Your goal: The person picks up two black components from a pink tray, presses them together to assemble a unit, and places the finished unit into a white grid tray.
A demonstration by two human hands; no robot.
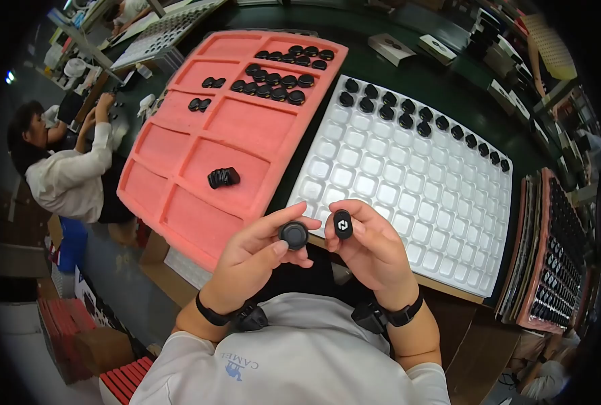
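Between the thumb and fingers of my left hand (256, 248) is a round black cap-like piece (293, 234). My right hand (374, 246) pinches an oval black piece (342, 224) with a white mark on its face. The two pieces are apart, side by side in front of me. Beyond my left hand lies a pink foam tray (182, 169) with shallow compartments, holding rows of black pieces (273, 79) and a small black cluster (223, 177). Past my right hand, a white tray (381, 169) of many pockets has black pieces (405, 121) along its far rows.
At the right stands a stack of trays (550, 256) filled with small dark pieces. White boxes (390, 48) lie on the dark green table beyond the trays. A person in a white top (77, 169) works at the left. Red slatted trays (128, 381) are at the lower left.
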